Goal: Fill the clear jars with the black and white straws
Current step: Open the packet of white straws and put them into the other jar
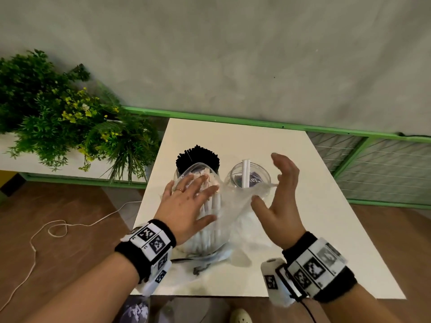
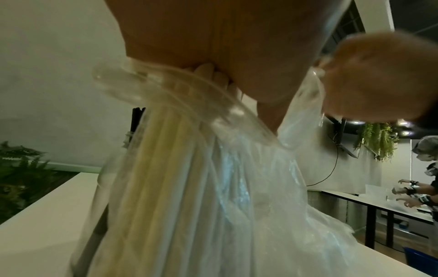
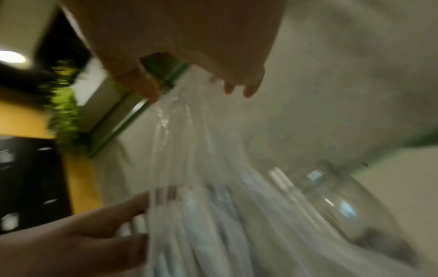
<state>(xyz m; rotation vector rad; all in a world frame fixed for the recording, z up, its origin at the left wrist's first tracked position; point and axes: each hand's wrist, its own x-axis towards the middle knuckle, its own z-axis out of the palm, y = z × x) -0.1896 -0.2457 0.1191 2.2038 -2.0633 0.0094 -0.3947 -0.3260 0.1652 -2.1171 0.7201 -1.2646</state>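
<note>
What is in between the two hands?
A clear plastic bag stretches between the left hand and the right hand, with white straws bundled under the left one. The head view shows it best.

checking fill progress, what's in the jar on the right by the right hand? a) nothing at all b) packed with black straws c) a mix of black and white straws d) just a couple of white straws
d: in the head view the right-hand clear jar holds only a couple of white straws standing in it, while the black straws sit in the other jar behind the left hand.
</note>
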